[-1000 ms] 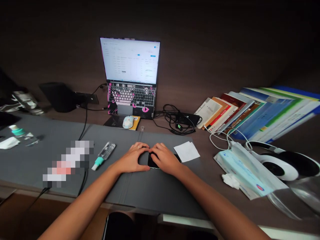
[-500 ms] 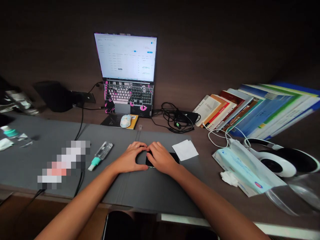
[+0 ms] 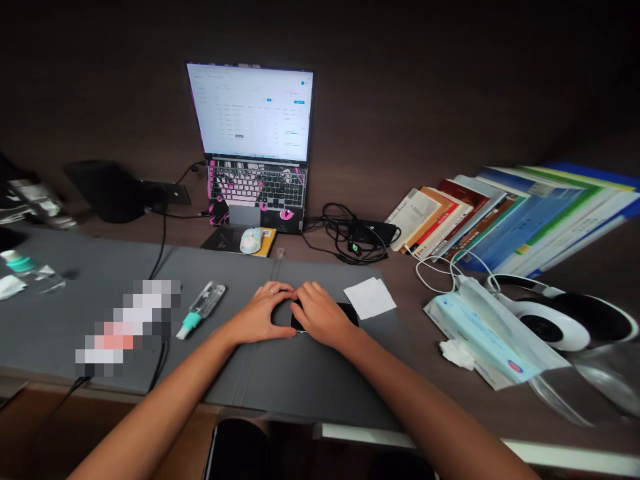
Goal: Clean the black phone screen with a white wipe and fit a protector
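A dark flat smartphone lies on the grey desk mat, partly covered by my right hand. My left hand curves in a C at the phone's left end, thumb by the near corner and fingers by the far corner; a ring shows on one finger. Across the phone lies my right hand, its fingers curled over the far left corner and its thumb at the left edge. The fingertips of both hands meet there, so any small thing between them is hidden. Beside the phone rests a white paper square.
A spray bottle lies left of my hands. Behind stand an open laptop and a mouse on a booklet. Black cables, leaning books, a tissue pack, a crumpled tissue and headphones occupy the right.
The view has shifted very slightly. Both hands keep nearly the same pose at the phone, and the phone has not visibly moved on the mat.
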Demonstrator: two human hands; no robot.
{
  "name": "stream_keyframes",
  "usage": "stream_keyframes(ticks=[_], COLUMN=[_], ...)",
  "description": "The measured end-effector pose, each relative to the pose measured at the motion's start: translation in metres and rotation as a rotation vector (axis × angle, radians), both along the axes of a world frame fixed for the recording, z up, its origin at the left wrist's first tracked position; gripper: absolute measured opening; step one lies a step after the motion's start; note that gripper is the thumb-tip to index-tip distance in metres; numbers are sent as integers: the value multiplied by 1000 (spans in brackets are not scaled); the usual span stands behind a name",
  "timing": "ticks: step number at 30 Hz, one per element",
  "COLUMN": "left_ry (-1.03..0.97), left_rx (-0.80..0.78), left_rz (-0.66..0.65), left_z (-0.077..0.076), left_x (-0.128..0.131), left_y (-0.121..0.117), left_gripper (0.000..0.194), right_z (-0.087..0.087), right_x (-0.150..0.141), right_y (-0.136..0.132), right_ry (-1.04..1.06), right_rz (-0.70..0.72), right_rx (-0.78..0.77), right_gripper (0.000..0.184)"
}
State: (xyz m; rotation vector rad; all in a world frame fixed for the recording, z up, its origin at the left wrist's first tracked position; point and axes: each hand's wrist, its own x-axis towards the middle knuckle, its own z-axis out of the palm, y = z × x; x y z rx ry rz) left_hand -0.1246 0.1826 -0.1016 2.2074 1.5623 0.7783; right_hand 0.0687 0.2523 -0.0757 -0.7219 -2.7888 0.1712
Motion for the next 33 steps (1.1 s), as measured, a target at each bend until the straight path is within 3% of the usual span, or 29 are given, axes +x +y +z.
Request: stream_keyframes(ticks=[16, 33], left_ry=[1, 18], left_rx=[10, 40], left_rz=[-3, -11], left_z=[-4, -6], left_x=[-1, -4], left_y=[2, 1], left_gripper=[67, 72], right_z=[-5, -4], right_x=[-8, -7], right_y=[0, 1], right_ry=[-22, 26], right_rz=[-28, -37], right_rx=[-1, -48], right_gripper=[63, 69])
